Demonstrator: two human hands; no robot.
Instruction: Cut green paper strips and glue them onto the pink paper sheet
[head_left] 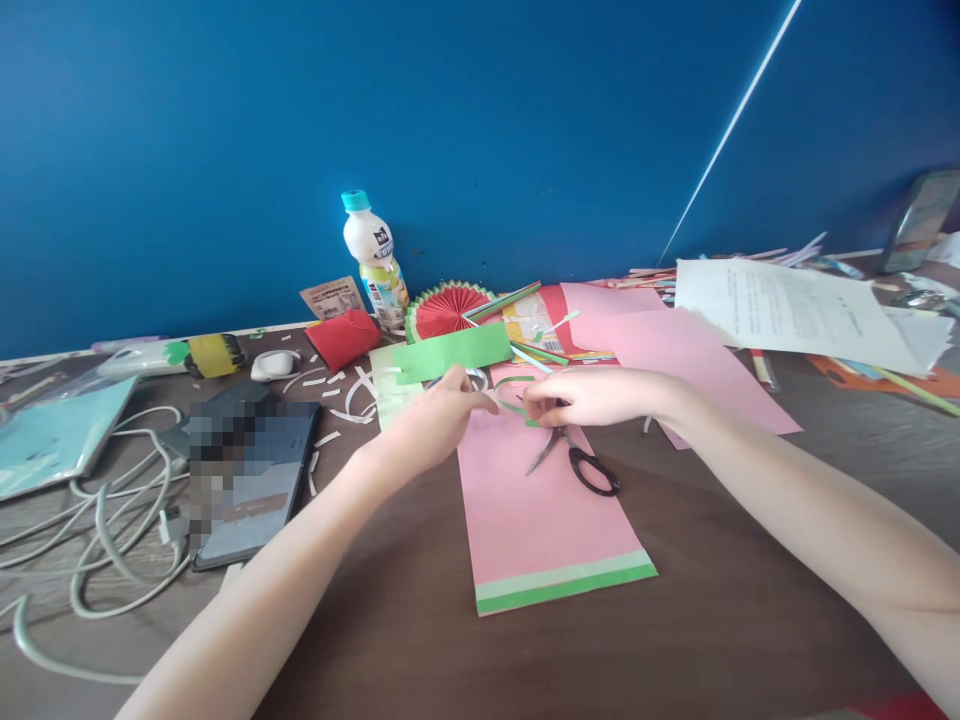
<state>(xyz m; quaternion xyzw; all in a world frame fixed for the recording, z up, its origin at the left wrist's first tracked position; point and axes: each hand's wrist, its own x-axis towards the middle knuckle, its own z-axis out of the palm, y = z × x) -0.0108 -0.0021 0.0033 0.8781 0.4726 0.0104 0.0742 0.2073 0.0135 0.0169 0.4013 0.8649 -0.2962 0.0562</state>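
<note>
My left hand (448,412), closed with its fingers curled, hovers at the upper left of a pink paper sheet (540,510); what it holds, if anything, is hidden. Facing it, my right hand (562,397) has its fingers closed on a thin, curved green paper strip (516,380). Below the right hand, black-handled scissors (592,472) lie on the pink sheet, blades apart. Light and dark green bands (570,582) edge the sheet's near end. Just beyond my left hand are a green paper piece (454,350) and a partly hidden pale ring-shaped thing (477,379).
A bottle (375,255) and a red paper fan (450,308) stand by the blue wall. A phone (262,490), cables (97,520) and white paper scraps (352,400) lie left. More pink paper (697,360) and a printed sheet (795,310) lie right.
</note>
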